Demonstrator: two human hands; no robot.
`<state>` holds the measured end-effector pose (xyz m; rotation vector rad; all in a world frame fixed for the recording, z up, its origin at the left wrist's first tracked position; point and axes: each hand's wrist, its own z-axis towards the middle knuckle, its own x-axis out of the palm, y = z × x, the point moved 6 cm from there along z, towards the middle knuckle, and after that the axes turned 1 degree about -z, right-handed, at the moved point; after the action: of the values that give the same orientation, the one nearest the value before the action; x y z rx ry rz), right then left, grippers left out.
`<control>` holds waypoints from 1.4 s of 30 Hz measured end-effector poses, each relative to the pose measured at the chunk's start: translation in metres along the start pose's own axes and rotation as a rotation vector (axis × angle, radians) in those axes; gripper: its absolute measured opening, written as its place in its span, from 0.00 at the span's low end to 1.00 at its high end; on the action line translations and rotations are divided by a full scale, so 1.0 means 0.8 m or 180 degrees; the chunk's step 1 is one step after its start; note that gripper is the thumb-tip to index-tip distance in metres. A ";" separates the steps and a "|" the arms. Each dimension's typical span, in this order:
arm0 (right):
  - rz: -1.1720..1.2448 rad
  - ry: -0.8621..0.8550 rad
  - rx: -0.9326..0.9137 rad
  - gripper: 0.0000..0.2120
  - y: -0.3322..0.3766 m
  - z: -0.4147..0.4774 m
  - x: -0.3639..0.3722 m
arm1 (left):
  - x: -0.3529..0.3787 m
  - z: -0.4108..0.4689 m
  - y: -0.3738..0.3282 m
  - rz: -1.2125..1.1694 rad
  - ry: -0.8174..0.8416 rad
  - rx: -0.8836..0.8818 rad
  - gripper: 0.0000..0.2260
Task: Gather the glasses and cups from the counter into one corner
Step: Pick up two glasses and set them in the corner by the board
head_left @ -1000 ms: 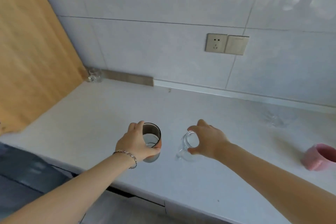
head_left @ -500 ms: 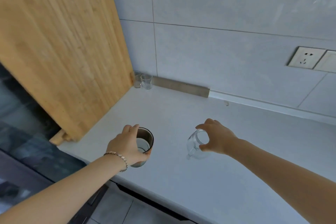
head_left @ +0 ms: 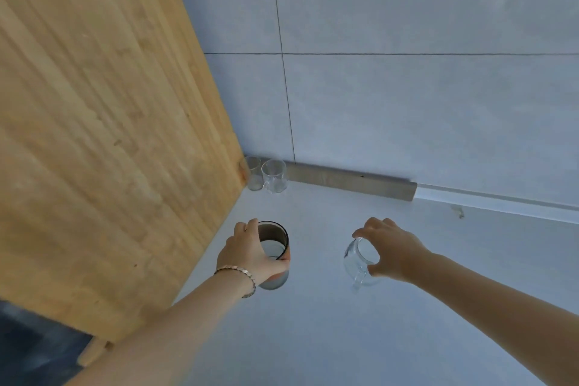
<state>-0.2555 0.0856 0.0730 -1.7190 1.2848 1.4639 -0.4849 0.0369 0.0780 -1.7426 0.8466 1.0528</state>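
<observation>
- While my left hand [head_left: 250,255] wraps the dark tumbler [head_left: 274,255] and my right hand [head_left: 390,252] pinches the rim of the clear glass mug [head_left: 360,260], both seem to be off the counter [head_left: 329,323]; I judge a slip likely, since smooth glass is held from above.
- Ahead of both hands, two clear glasses [head_left: 266,177] stand in the corner by the wooden board [head_left: 109,119]; setting down hastily could knock them.
- Dark tumbler: cylindrical, smoky, with a pale bottom.
</observation>
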 end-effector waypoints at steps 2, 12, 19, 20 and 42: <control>0.0075 0.0000 0.0061 0.30 0.002 0.026 -0.003 | -0.005 0.037 -0.007 0.0011 0.0001 0.0111 0.40; 0.0342 0.0093 0.0584 0.29 0.007 0.124 0.014 | 0.022 0.240 -0.064 0.0464 0.0031 0.1030 0.38; 0.0236 0.0169 0.0911 0.29 0.003 0.190 0.017 | 0.047 0.336 -0.088 0.0701 -0.0006 0.1574 0.36; 0.0234 0.0149 0.0949 0.29 0.002 0.201 0.015 | 0.050 0.345 -0.089 0.0708 -0.0006 0.1618 0.35; 0.2292 -0.0716 0.2291 0.42 -0.015 0.294 0.056 | 0.077 0.386 -0.084 0.0505 0.0026 0.1828 0.43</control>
<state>-0.3493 0.2785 -0.0345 -0.6272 2.0803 1.2315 -0.4920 0.3415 -0.0256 -1.2104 1.1726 0.7959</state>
